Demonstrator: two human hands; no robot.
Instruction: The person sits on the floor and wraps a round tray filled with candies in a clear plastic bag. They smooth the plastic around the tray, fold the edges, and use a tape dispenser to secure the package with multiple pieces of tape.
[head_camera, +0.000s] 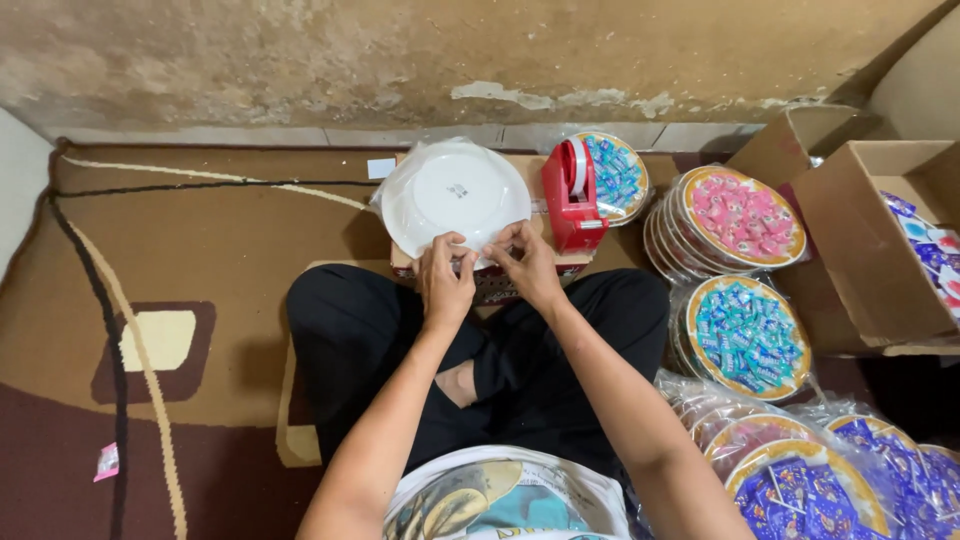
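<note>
- Over the lap, left hand (445, 283) and right hand (524, 262) both pinch the plastic-wrapped white plate (455, 195) at its near rim.
- Just beside it stands a red tape dispenser (572, 197).

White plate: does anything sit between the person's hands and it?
Nothing visible does. Both the left hand and the right hand are already on the near rim of the wrapped white plate, fingertips pinching the clear film there. The red tape dispenser stands to its right, clear of the hands.
</note>
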